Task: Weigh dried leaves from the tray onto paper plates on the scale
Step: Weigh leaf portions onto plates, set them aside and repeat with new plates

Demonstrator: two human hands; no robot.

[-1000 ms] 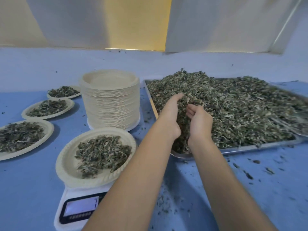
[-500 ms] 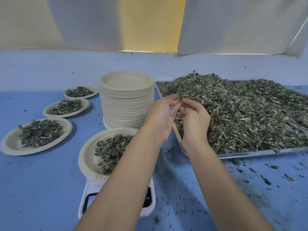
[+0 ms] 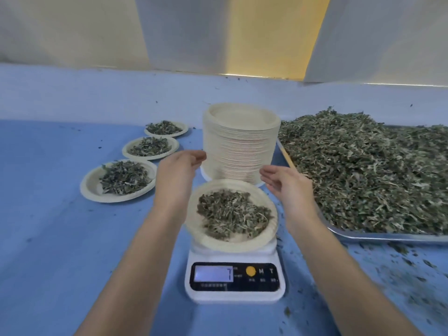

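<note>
A white digital scale (image 3: 234, 282) stands in the middle, its display lit. On it rests a paper plate (image 3: 268, 204) heaped with dried leaves (image 3: 232, 215). My left hand (image 3: 177, 175) hovers just left of the plate, fingers relaxed and empty. My right hand (image 3: 287, 185) hovers just right of it, palm turned inward, also empty. Neither hand touches the plate. A metal tray (image 3: 378, 236) piled with dried leaves (image 3: 363, 173) lies to the right.
A tall stack of paper plates (image 3: 241, 144) stands behind the scale. Three filled plates (image 3: 88, 187) (image 3: 128, 151) (image 3: 185, 129) line up at the left on the blue table (image 3: 48, 226). Leaf crumbs litter the table near the tray's front edge.
Both hands left the tray's leaf pile and moved left over the scale, then spread apart to either side of the plate. The view shifted left to centre on the scale.
</note>
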